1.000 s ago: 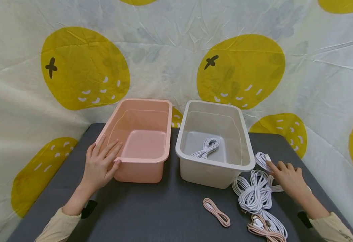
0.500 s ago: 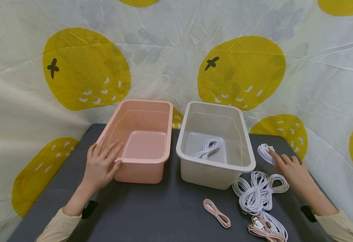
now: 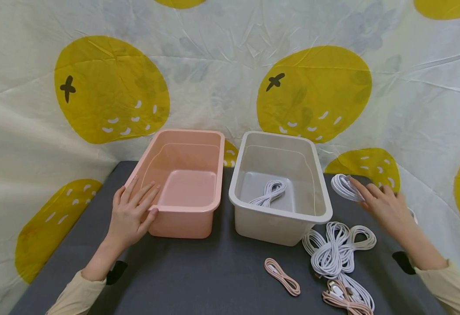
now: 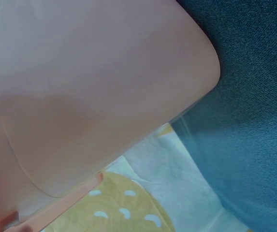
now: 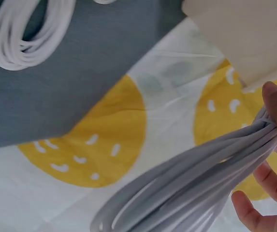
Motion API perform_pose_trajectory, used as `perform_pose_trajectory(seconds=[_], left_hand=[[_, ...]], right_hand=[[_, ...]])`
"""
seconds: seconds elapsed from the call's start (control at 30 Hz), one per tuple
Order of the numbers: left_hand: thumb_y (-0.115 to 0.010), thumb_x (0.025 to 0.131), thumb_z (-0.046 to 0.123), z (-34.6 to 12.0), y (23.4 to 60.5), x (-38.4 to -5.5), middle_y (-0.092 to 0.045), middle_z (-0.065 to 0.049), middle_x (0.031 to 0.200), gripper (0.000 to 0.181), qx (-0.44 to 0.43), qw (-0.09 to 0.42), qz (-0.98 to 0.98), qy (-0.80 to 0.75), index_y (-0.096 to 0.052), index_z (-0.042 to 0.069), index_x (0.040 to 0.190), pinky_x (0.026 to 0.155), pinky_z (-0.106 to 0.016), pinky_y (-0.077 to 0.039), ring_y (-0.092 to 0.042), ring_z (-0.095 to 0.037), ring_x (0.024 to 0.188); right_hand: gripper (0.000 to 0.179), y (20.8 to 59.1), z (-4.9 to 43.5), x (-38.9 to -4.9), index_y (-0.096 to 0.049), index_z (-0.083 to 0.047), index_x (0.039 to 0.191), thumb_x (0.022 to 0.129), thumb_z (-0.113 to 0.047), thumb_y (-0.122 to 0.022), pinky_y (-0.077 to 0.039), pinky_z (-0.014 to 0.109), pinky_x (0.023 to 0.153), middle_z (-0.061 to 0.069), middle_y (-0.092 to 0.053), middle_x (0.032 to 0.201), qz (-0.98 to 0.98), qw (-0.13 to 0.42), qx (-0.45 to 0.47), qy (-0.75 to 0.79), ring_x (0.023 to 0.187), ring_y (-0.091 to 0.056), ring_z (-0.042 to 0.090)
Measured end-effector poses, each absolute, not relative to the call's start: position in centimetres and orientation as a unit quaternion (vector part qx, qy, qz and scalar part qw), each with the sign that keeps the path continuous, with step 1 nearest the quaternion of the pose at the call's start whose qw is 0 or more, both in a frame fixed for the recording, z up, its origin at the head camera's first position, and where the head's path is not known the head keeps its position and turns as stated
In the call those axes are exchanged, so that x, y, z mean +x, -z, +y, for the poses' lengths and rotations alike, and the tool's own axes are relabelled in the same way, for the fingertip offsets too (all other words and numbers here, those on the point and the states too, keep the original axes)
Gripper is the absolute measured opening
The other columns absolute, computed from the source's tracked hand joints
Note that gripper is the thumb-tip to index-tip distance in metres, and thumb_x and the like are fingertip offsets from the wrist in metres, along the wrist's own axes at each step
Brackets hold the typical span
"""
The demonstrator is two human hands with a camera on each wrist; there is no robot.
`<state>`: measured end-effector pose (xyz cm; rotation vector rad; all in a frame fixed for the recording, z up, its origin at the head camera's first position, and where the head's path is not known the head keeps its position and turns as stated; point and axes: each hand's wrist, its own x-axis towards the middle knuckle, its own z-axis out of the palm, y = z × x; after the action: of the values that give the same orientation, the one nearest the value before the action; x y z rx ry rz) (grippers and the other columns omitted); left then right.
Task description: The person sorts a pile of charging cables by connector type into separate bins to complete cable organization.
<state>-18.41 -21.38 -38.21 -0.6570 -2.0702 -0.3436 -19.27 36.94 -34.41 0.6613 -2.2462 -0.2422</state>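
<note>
1. White cloth with yellow rounded prints hangs behind the off-white plastic bin; dark grey tabletop under it. All places below relative to that bin.
2. Pink plastic bin: left of off-white bin, near, narrow gap between the two. Both upright, openings up.
3. Left hand: left of off-white bin, across the pink one. Fingers spread over the pink bin's near left corner, thumb at its near rim; touching only, grasping nothing.
4. Right hand: right of off-white bin. Thumb and forefinger pinch a coiled white cable; other fingers loosely bent, off the coil in right wrist view.
5. Pinched coil: held up just right of off-white bin's right rim, outside it.
6. Second white cable, looped bundle: inside off-white bin, on its floor, lower end cut off from view by the near wall.
7. Heap of coiled white cables: by off-white bin's near right corner; contact with wall, cannot tell.
8. Single pink cable: in front of off-white bin, well clear of it, lying slanted.
9. Pink cable bundle: in front and right of off-white bin, against the heap's near end, partly out of frame.
</note>
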Motion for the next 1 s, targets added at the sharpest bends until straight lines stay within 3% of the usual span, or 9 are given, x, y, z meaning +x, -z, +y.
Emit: perform_pose_trajectory(seconds=[0.4, 0.6, 0.9, 1.0], left_hand=[[-0.029, 0.093, 0.046, -21.4, 38.2, -18.4, -0.06, -0.014, 0.116, 0.054, -0.265, 0.455, -0.839, 0.135, -0.059, 0.009, 0.117, 0.092, -0.059, -0.022, -0.037, -0.04, 0.124], [-0.029, 0.093, 0.046, -21.4, 38.2, -18.4, -0.059, -0.013, 0.118, 0.053, -0.265, 0.452, -0.841, 0.134, -0.057, 0.012, 0.12, 0.093, -0.059, -0.022, -0.036, -0.039, 0.125], [-0.029, 0.092, 0.047, -21.4, 38.3, -18.5, -0.059, -0.012, 0.119, 0.051, -0.266, 0.453, -0.84, 0.137, -0.056, 0.014, 0.122, 0.093, -0.059, -0.022, -0.035, -0.038, 0.126], [-0.029, 0.092, 0.047, -21.4, 38.3, -18.5, -0.059, -0.013, 0.119, 0.052, -0.266, 0.453, -0.84, 0.137, -0.056, 0.014, 0.122, 0.093, -0.059, -0.021, -0.036, -0.039, 0.125]], right_hand=[[0.062, 30.4, 34.8, -20.0, -0.051, -0.019, 0.123, 0.092, -0.052, -0.009, -0.032, 0.044, 0.046, 0.013, -0.053, 0.083, -0.875, 0.386, 0.278, 0.086, 0.068, -0.044, 0.038], [0.058, 28.8, 33.7, -20.5, -0.05, -0.02, 0.124, 0.094, -0.048, -0.009, -0.034, 0.048, 0.052, 0.014, -0.052, 0.084, -0.867, 0.386, 0.298, 0.099, 0.069, -0.045, 0.04], [0.056, 27.2, 31.9, -21.3, -0.051, -0.021, 0.123, 0.094, -0.043, -0.009, -0.037, 0.047, 0.051, 0.012, -0.057, 0.09, -0.857, 0.386, 0.322, 0.115, 0.073, -0.049, 0.04], [0.05, 26.8, 31.3, -21.7, -0.051, -0.021, 0.123, 0.095, -0.042, -0.015, -0.037, 0.046, 0.051, 0.01, -0.056, 0.087, -0.853, 0.388, 0.328, 0.121, 0.075, -0.05, 0.039]])
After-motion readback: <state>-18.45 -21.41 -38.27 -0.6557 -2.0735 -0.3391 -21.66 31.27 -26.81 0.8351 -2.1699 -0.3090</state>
